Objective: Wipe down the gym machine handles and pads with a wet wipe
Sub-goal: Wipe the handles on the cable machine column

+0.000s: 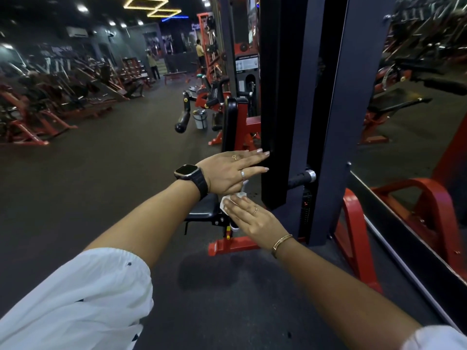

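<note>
A wet wipe (228,202) pressed beside the machine's black upright (278,102).
The right hand (250,218), fingers straight, presses the wipe flat; the left hand (232,173), just above, fingers straight, holds nothing.

Both arms are stretched forward and are drawn in toward each other at the wrists. The left hand (233,173) is held palm down, its fingers straight and pointed to the right. The right hand (252,219) is set just below it, with the fingers straight, angled up to the left and laid flat on a wet wipe (227,201).
</note>
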`<state>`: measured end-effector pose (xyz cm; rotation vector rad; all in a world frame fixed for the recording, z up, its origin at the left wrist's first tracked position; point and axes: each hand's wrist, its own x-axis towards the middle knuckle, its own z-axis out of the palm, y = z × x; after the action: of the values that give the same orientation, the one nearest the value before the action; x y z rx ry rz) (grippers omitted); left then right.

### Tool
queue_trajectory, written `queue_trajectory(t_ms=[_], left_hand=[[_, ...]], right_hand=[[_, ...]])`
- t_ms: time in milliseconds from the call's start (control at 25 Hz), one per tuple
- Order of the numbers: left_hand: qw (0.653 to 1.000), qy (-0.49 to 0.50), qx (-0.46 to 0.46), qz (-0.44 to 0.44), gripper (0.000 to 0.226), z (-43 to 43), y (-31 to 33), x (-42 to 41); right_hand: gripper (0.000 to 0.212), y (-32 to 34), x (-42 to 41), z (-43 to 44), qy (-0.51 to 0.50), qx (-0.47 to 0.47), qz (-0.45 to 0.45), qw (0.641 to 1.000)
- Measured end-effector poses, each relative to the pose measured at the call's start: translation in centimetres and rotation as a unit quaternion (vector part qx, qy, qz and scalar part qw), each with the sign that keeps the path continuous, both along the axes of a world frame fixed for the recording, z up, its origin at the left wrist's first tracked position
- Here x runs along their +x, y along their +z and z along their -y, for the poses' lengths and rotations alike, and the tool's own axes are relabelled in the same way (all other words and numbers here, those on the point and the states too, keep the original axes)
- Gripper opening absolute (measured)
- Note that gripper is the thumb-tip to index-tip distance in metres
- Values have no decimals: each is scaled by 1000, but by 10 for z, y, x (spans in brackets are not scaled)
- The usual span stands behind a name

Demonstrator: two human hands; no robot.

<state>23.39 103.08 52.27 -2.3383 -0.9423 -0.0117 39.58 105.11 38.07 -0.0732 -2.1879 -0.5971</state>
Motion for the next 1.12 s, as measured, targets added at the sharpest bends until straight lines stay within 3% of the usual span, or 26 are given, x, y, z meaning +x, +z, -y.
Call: queue_trajectory(t_ms=[160,360,600,760,800,840,880,920,960,1000,1040,1120], left_hand=[[999,22,22,25,50,2,-5,-2],[999,19,20,33,51,3,-4,-1],[999,18,24,31,48,1,-6,-1],[999,21,26,40,45,1,-8,-3],[999,23,24,40,46,2,-8,-3],[999,23,22,41,46,2,-8,-3],[999,23,22,44,46,2,-8,-3],[998,22,24,45,47,1,-8,-3],[998,23,27,47,47,0,-8,-3],[998,24,29,51,47,0,-9,-3],[998,25,30,56,47,0,-10,-2],[997,25,28,66,47,1,-12,-1]], right_hand=[[38,-25,3,-9,-25,45,78,996],[38,-11,-13,5,17,65,93,993],[42,-17,-15,-7,-85,84,125,985],[42,-44,1,-3,-69,34,136,988],[45,-50,5,2,-76,-20,112,991],[49,-52,9,12,-90,-133,70,984],[52,-46,10,26,-115,-293,20,949],[49,-36,7,39,-125,-482,-36,866],[38,-25,0,46,-122,-678,-85,720],[28,-14,-10,49,-72,-822,-153,544],[23,-7,-22,48,-25,-880,-213,425],[36,6,-39,47,50,-916,-303,257]])
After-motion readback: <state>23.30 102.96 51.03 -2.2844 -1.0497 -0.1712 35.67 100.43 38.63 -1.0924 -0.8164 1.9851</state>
